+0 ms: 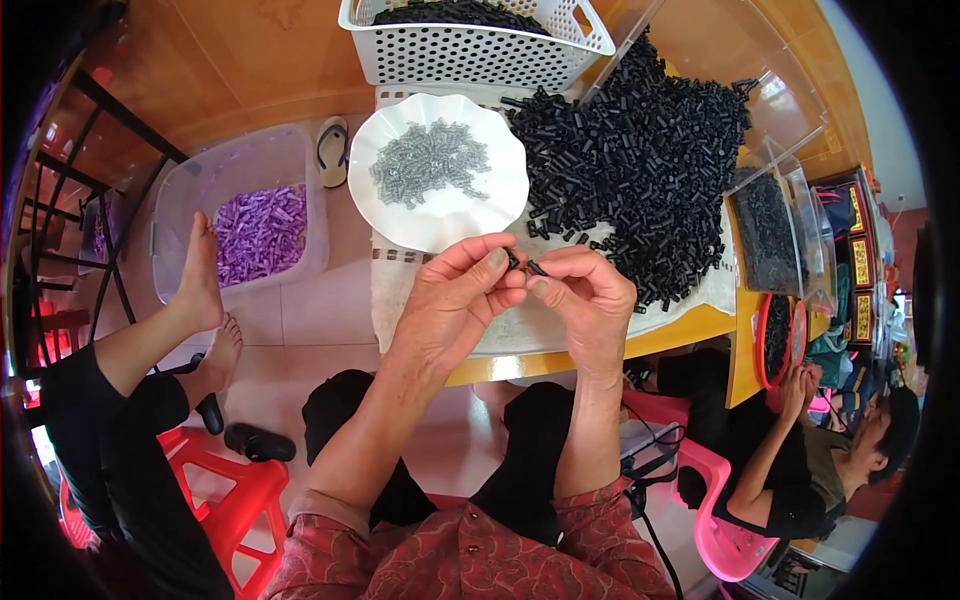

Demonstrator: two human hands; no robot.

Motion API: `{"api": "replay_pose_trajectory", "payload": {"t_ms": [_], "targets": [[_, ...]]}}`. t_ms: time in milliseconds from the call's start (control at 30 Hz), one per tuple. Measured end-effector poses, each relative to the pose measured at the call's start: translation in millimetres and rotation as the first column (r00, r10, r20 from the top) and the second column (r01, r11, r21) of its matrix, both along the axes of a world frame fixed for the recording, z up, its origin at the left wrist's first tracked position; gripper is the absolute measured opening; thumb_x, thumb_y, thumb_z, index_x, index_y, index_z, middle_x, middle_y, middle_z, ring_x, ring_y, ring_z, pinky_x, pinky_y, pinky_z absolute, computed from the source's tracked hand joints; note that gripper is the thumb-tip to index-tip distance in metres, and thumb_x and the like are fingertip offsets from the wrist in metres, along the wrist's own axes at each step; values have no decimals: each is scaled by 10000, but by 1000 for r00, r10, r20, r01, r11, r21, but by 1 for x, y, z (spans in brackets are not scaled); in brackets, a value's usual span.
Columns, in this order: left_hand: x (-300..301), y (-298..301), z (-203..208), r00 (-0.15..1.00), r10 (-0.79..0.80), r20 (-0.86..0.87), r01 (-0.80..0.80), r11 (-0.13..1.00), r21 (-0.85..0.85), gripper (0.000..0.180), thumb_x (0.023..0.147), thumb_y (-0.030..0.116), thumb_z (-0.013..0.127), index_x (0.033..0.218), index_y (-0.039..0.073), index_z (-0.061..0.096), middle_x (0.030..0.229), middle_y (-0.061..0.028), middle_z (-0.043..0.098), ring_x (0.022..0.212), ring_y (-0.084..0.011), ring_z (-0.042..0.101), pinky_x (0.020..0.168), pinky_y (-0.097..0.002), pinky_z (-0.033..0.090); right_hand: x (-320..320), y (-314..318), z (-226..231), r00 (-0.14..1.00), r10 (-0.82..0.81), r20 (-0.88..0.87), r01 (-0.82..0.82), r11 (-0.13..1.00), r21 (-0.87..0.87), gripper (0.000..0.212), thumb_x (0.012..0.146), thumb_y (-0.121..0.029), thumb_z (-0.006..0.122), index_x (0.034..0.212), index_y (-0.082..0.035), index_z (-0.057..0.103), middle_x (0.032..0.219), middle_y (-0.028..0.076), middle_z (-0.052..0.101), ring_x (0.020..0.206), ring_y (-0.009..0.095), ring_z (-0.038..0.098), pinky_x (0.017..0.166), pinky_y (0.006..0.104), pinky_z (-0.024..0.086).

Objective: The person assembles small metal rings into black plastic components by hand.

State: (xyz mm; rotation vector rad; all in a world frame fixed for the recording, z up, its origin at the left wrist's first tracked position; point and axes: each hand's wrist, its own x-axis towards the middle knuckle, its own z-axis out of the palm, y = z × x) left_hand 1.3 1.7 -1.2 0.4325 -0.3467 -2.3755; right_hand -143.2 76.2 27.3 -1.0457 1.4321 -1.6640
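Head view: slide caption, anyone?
Left hand and right hand each pinch a small black part near a white plate of grey pieces and a black heap.

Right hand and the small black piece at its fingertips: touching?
Touching. The head view shows the right hand pinching the small black piece between thumb and finger.

Room to pass: cloth strip (pixel 505 333) on worktop (pixel 690 328), ctr., btwn. left hand (pixel 455 292) & right hand (pixel 590 300). Blocked: white plate (pixel 508 170) upper ctr., blk. pieces (pixel 630 170) heaped to its R, white basket (pixel 480 58) at top, clear bin (pixel 806 240) at R.
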Motion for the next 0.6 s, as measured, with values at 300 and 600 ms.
{"api": "replay_pose_trajectory", "payload": {"t_ms": [300, 600], "targets": [[-1, 1, -2, 1000, 23, -5, -23, 1000, -1, 228, 973, 76, 584, 1183, -3, 625, 1030, -99, 672, 828, -127, 647, 787, -286, 559, 4, -3, -4, 999, 39, -37, -41, 998, -56, 174, 777, 100, 745, 916, 18, 680, 939, 81, 628, 862, 125, 615, 752, 234, 531], [-3, 3, -4, 1000, 30, -7, -30, 999, -35, 247, 969, 79, 593, 1201, 0, 624, 1056, -102, 671, 842, -127, 644, 813, -295, 550, 10, -4, -4, 999, 16, -45, -20, 997, -81, 147, 790, 102, 733, 899, 29, 668, 936, 101, 626, 828, 133, 646, 734, 236, 570]]}}
